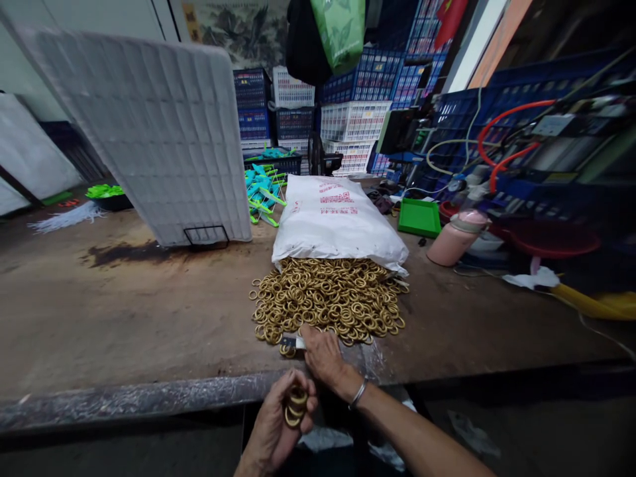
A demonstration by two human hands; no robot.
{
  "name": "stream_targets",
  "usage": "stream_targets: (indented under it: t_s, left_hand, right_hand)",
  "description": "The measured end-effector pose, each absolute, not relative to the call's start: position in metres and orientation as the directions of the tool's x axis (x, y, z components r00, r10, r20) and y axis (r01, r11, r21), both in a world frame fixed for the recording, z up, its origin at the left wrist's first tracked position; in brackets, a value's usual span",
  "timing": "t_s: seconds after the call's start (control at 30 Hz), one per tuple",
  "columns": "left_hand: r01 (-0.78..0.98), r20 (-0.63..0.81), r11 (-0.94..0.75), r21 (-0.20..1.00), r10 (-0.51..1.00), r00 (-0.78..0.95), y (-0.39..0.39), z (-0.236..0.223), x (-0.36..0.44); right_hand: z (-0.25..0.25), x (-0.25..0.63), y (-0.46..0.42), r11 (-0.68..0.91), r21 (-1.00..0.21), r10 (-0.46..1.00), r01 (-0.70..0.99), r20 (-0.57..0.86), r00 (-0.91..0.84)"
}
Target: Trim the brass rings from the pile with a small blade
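Left hand: the left hand (282, 412), cut off at the wrist by the lower frame edge, has its fingers curled round several held rings (295, 405), just off the worktop's near edge; the palm side hides part of them, so their count is unclear.
Right hand: the right hand (322, 356) reaches to the near edge of the ring pile (332, 298); its fingertips are partly hidden, and I cannot tell whether they are closed on anything. A smooth metal bangle (358, 393) circles the wrist.
Small strip: a flat dark-and-white strip (292, 342) lies against the right hand's fingers, over a few rings; its far end and its kind are hard to make out.
Rings: round, dull gold-coloured, with thick rims, heaped loosely on the worktop (149, 324) at the open mouth of the sack; the lower layers are buried.
Sack: the white sack (338, 218) lies flat, creased and bulging, with red print too small to read; its inside is hidden.
Panel: a pale, ribbed, quilted-looking panel (173, 146) leans in a black wire stand (206, 234), hiding what is behind it.
Worktop surface: brown, scuffed, darkly stained by the stand, with a shiny, wrinkled covering along the near edge.
Right side: a pink bottle (457, 238) stands tilted in view near a green tray (419, 218); the machinery with orange tubing (497, 139) beyond is dark and blurred.
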State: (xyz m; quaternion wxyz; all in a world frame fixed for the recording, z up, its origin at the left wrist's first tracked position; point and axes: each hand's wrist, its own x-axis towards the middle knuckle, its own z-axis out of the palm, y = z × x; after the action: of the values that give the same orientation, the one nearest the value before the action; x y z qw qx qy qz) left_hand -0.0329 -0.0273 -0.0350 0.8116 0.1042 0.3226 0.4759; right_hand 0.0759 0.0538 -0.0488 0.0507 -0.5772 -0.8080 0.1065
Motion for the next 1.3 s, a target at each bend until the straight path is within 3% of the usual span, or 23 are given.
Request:
stream_targets:
  t_s: [0.13,0.2,0.3,0.43,0.53,0.63,0.9,1.13,1.3]
  left_hand:
    - [-0.729,-0.480,0.469,0.499,0.850,0.218,-0.022,-0.038,-0.034]
    - [-0.698,-0.471,0.423,0.578,0.871,0.138,-0.019,-0.036,-0.033]
    - [-0.590,-0.416,0.355,0.725,0.909,0.035,-0.014,-0.033,-0.030]
    - [-0.431,-0.344,0.305,0.850,0.939,-0.015,-0.011,-0.034,-0.022]
    - [-0.330,-0.324,0.316,0.890,0.945,0.031,-0.011,-0.036,-0.017]
    - [-0.230,-0.319,0.312,0.922,0.948,0.009,-0.013,-0.034,-0.013]
    - [-0.047,-0.142,0.138,0.989,0.987,-0.075,-0.021,-0.026,-0.005]
    - [-0.135,-0.324,0.341,0.930,0.937,0.131,-0.026,-0.025,-0.002]
    - [-0.312,-0.338,0.399,0.862,0.912,0.232,-0.027,-0.023,0.002]
  right_hand:
    - [-0.046,0.083,0.056,0.312,-0.309,0.940,0.898,-0.034,-0.338]
    - [-0.043,0.091,0.056,0.290,-0.482,0.941,0.826,-0.011,-0.337]
    - [-0.033,0.105,0.050,0.204,-0.789,0.942,0.580,-0.003,-0.335]
    - [-0.018,0.119,0.033,0.005,-0.952,0.904,0.305,-0.125,-0.408]
    - [-0.013,0.124,0.021,-0.160,-0.966,0.861,0.201,-0.237,-0.451]
    - [-0.013,0.125,0.016,-0.223,-0.962,0.858,0.155,-0.269,-0.438]
    - [-0.022,0.126,0.013,-0.030,-0.966,0.942,0.256,-0.113,-0.315]
    - [-0.023,0.134,0.006,-0.075,-0.978,0.941,0.194,-0.134,-0.312]
    - [-0.024,0.136,0.006,-0.049,-0.982,0.936,0.182,-0.109,-0.335]
